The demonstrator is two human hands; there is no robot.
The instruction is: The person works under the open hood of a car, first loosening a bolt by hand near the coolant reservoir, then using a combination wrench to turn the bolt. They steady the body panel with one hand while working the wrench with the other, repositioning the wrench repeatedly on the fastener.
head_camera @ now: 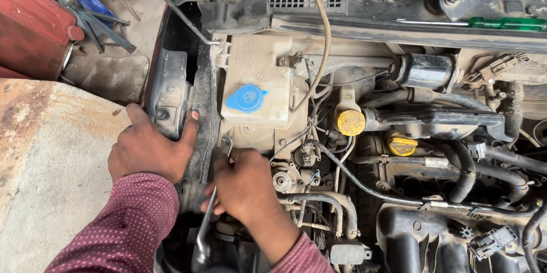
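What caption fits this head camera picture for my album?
Right hand grips a metal wrench below the blue-capped reservoir; left hand braces on the car's edge.

right hand covers the middle of the long silver metal wrench | wrench's upper tip hidden behind the cream plastic washer reservoir with blue round cap | green-handled screwdriver cut off by right edge | red metal cylinder cropped at left edge

Both arms wear long maroon sleeves with small pale dots; the left hand and right hand are bare.
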